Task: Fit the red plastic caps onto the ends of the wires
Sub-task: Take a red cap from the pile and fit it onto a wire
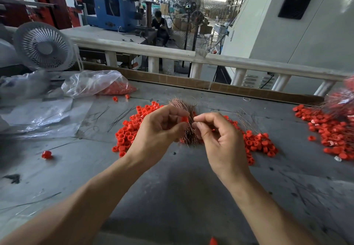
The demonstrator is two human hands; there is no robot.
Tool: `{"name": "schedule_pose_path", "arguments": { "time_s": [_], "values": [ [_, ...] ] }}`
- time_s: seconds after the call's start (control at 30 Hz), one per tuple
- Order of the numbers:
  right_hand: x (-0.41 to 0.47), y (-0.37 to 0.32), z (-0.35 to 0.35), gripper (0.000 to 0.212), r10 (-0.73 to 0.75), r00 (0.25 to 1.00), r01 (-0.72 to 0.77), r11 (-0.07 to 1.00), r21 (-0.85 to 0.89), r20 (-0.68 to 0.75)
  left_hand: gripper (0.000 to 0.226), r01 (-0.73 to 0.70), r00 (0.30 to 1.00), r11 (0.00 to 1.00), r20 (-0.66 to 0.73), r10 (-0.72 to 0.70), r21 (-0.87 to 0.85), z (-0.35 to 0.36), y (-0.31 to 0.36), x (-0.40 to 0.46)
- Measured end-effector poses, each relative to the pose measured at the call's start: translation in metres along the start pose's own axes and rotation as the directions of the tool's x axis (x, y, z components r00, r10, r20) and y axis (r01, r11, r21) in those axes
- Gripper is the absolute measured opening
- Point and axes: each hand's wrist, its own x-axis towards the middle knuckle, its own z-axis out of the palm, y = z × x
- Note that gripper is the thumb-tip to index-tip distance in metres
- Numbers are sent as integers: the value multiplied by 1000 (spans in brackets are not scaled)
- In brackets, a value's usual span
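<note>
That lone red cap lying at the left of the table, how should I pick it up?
Pinch the lone cap across its round side wall, coming straight down from above. It lies apart from the pile on bare table, so fingers have room on both sides.

desk fan [43, 47] back-L | floor fan [185, 12] ctr | person [160, 26] bkgd

left hand [160, 127]: raised, fingers curled, thumb and forefinger pinching a red cap [184, 119] | right hand [220, 137]: raised close beside it, thumb and forefinger tips pressed together, other fingers curled | forearms: bare, converging from the lower corners
</note>
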Motion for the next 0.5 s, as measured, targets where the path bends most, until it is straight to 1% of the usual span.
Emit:
{"name": "schedule_pose_path", "arguments": {
  "time_s": [0.1, 0.2, 0.33, 0.5],
  "values": [
    [1, -1, -1, 12, -16, 1000, 16, 1000, -25, -5, 23, 43, 999, 995, 16, -41, -85, 0, -1, 1],
    [1, -1, -1, 12, -23, 1000, 24, 999, -35, 8, 24, 61, 997, 989, 56, -54, -132, 2, 0, -1],
    [1, -1, -1, 12, -14, 1000, 14, 999, -45, 14, 26, 69, 996, 987, 70, -59, -143, 4, 2, -1],
    [1, -1, -1, 13, 27, 999, -27, 1000, -9, 23, 27, 69, 997, 991, 39, -64, -116, 2, 0, -1]
  ]
}}
